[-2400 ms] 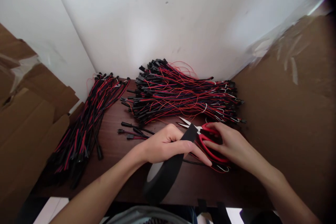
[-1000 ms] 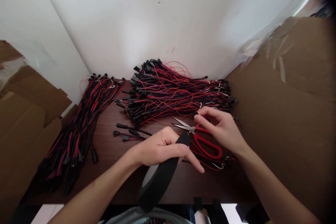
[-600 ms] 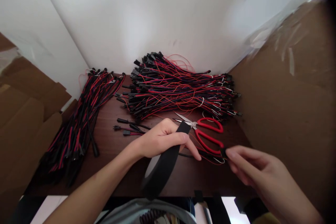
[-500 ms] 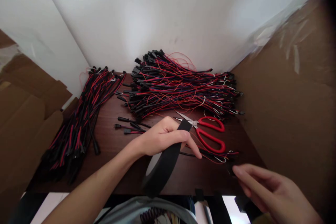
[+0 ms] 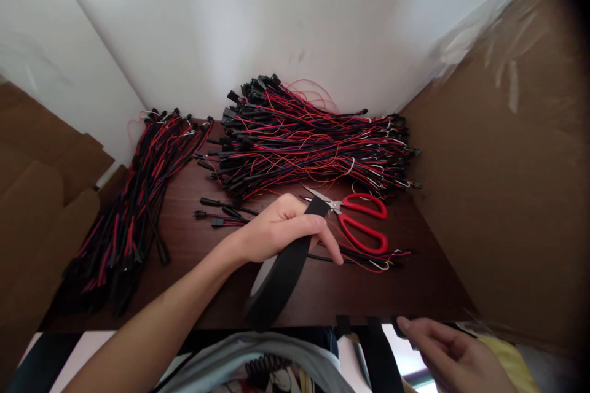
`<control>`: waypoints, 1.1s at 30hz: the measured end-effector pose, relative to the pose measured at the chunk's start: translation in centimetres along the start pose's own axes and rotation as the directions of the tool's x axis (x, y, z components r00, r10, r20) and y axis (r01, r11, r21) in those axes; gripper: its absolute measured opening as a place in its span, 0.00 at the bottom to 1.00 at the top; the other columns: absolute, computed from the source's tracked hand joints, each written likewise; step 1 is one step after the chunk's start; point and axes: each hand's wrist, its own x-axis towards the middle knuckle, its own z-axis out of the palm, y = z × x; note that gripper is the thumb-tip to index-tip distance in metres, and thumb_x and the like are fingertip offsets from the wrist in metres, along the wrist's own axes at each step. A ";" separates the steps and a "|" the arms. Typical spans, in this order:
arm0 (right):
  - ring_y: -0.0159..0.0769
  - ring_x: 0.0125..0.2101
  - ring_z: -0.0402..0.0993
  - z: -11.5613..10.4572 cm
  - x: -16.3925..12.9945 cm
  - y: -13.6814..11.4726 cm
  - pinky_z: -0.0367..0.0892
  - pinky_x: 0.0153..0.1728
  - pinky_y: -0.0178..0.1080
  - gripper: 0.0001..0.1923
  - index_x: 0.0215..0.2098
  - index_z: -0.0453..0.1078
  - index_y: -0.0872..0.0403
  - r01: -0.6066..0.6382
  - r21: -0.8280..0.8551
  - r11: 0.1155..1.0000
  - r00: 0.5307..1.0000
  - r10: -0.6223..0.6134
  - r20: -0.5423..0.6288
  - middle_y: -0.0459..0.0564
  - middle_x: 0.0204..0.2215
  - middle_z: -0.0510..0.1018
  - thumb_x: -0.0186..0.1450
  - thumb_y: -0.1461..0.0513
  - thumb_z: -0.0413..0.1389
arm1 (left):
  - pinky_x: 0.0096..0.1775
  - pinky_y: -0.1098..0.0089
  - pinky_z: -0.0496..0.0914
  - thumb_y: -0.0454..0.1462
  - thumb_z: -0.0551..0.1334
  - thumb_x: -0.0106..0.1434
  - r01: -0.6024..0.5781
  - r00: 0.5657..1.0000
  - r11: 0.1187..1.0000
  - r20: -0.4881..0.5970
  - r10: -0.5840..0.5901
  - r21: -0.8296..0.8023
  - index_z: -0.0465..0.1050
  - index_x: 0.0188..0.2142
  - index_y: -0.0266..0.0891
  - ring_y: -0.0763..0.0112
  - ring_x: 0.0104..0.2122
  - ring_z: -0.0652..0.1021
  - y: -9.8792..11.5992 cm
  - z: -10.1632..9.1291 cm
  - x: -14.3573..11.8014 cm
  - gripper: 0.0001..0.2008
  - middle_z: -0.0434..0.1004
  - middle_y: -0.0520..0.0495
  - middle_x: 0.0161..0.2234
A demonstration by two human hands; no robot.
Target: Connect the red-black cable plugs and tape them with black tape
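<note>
My left hand (image 5: pixel 281 230) is closed on a roll of black tape (image 5: pixel 281 285), its loose end pinched near the thumb and index finger. At the table's front edge, on the right, my right hand (image 5: pixel 452 347) pinches a short piece of black tape (image 5: pixel 399 328). Another short strip of black tape (image 5: pixel 343 325) hangs from the same edge farther left. Scissors with red handles (image 5: pixel 364 233) lie partly spread just beyond my left fingers. Below them rests a small wire harness (image 5: pixel 359 256), partly hidden by the left hand.
A large pile of red and black wire harnesses (image 5: pixel 304 147) lies along the back wall. A second pile (image 5: pixel 138 215) runs down the left side. Cardboard (image 5: pixel 511 184) walls the right side, and more cardboard (image 5: pixel 41 209) stands at left. The brown table (image 5: pixel 428 288) ends near my body.
My right hand has moved down and toward me, bringing its piece of tape to the table's front edge. The left hand keeps its hold on the tape roll; the view has shifted slightly.
</note>
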 end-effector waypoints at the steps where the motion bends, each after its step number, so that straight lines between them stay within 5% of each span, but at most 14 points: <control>1: 0.33 0.18 0.57 0.1 0.0 -0.2 0.58 0.19 0.36 0.27 0.14 0.66 0.52 -0.001 -0.002 1.000 1.000 0.001 -0.005 0.44 0.14 0.61 0.49 0.38 0.59 | 0.25 0.71 0.57 0.43 0.50 0.68 0.003 1.000 1.000 0.003 -0.003 0.004 0.82 0.32 0.30 0.76 0.18 0.62 0.0 0.0 0.0 0.25 0.63 0.51 0.14; 7: 0.35 0.22 0.62 0.5 -0.2 -0.8 0.63 0.23 0.36 0.27 0.15 0.67 0.53 0.003 -0.011 1.000 0.998 -0.003 -0.060 0.47 0.17 0.67 0.47 0.38 0.59 | 0.24 0.71 0.57 0.44 0.51 0.68 0.012 1.000 1.000 0.009 -0.012 0.019 0.82 0.31 0.29 0.75 0.18 0.63 0.1 -0.1 0.1 0.25 0.63 0.50 0.14; 12: 0.33 0.16 0.57 0.8 -0.2 -1.2 0.60 0.18 0.37 0.29 0.13 0.61 0.50 -0.047 -0.032 0.998 0.998 0.046 -0.046 0.44 0.12 0.61 0.47 0.36 0.57 | 0.24 0.71 0.56 0.43 0.51 0.68 -0.005 1.000 1.000 0.019 0.005 0.023 0.82 0.31 0.30 0.76 0.18 0.62 0.1 0.0 0.1 0.25 0.63 0.51 0.15; 18: 0.35 0.11 0.59 0.5 0.0 -0.1 0.55 0.15 0.39 0.28 0.15 0.65 0.48 -0.126 -0.044 0.991 0.992 0.127 0.022 0.48 0.12 0.69 0.48 0.35 0.57 | 0.25 0.70 0.57 0.41 0.50 0.69 -0.043 0.999 0.999 0.030 0.043 -0.001 0.81 0.33 0.26 0.74 0.19 0.63 0.1 0.0 0.1 0.25 0.62 0.50 0.15; 29: 0.32 0.10 0.62 -0.2 -0.1 -1.1 0.52 0.12 0.35 0.29 0.20 0.69 0.53 -0.054 -0.267 0.962 0.998 0.062 0.021 0.49 0.12 0.73 0.56 0.38 0.52 | 0.25 0.71 0.57 0.42 0.50 0.68 -0.020 1.000 1.000 0.025 0.020 0.014 0.82 0.32 0.28 0.75 0.19 0.63 0.1 0.0 0.1 0.24 0.63 0.51 0.15; 33: 0.34 0.12 0.67 -0.9 -0.1 -0.1 0.58 0.15 0.35 0.33 0.19 0.69 0.54 -0.163 -0.365 0.917 0.980 0.194 0.047 0.53 0.14 0.76 0.58 0.35 0.48 | 0.24 0.71 0.56 0.41 0.50 0.68 -0.018 1.000 1.000 0.022 0.018 0.020 0.82 0.32 0.29 0.76 0.18 0.63 0.0 0.0 0.1 0.24 0.63 0.52 0.15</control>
